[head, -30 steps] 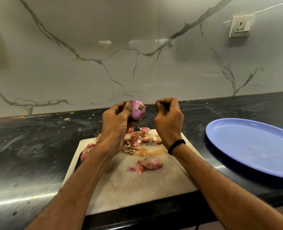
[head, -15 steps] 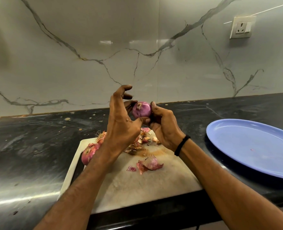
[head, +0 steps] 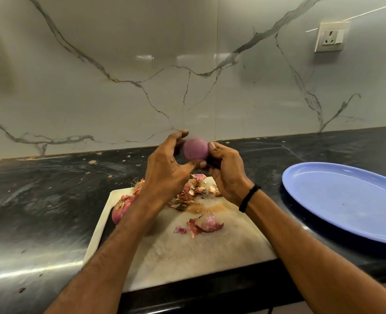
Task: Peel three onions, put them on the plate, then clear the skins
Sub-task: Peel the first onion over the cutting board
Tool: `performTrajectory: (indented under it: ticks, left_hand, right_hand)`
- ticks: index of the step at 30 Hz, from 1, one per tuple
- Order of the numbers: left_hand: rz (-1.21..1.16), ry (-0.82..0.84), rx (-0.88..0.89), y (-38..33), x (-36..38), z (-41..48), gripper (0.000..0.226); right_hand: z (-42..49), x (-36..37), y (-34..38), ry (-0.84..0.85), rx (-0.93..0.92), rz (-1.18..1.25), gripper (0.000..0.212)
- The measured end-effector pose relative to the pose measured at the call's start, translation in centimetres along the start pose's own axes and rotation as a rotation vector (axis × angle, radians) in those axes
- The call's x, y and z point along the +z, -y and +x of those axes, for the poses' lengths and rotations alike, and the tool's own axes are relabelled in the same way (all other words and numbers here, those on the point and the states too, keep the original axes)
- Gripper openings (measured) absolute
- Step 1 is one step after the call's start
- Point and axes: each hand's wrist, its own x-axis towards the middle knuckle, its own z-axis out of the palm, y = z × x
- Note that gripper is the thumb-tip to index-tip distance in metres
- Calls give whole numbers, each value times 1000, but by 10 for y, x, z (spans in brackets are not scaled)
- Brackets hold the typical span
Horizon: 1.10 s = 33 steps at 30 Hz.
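The left hand [head: 165, 175] and the right hand [head: 226, 171] both hold one smooth purple onion [head: 195, 148] up in the air between them, fingers curled round it. The right wrist wears a black band [head: 248, 198]. Under the hands a pale cutting board [head: 187, 257] lies on the dark tabletop [head: 40, 200]. A heap of skins [head: 186, 194] lies on the board, with a bigger skin piece [head: 206, 224] nearer me. Two more onions [head: 119, 208] sit by the board's left edge, partly hidden by the arm. A blue plate [head: 346, 196] sits off to the right, well apart from the held onion.
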Motion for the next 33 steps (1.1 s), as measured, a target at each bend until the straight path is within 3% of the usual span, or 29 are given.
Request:
performTrajectory:
  ticks: [7, 14, 18, 21, 23, 27, 31, 33]
  left_hand:
    - [115, -62, 30, 6, -5, 1, 72]
    - [134, -65, 39, 7, -4, 0, 69]
    - [142, -46, 45, 5, -1, -2, 69]
    - [114, -20, 42, 1, 1, -4, 69]
    - [74, -5, 30, -1, 2, -4, 67]
    - [-25, 47, -71, -7, 2, -4, 61]
    - [-311, -4, -264, -11, -4, -2, 62]
    - [-370, -41, -291, -11, -6, 0, 59]
  right_hand:
    - [4, -6, -7, -72, -525, -612, 18]
    - [3, -2, -11, -99, -669, -721, 17]
    - [4, -3, -14, -200, -770, -802, 6]
    - [6, -4, -16, -277, -830, -882, 11]
    - [4, -4, -15, -307, -812, -863, 13]
    - [3, -2, -11, -377, -572, -748, 15]
    - [11, -12, -2, -458, -270, -319, 16]
    - [10, -17, 1, -470, -236, -268, 5]
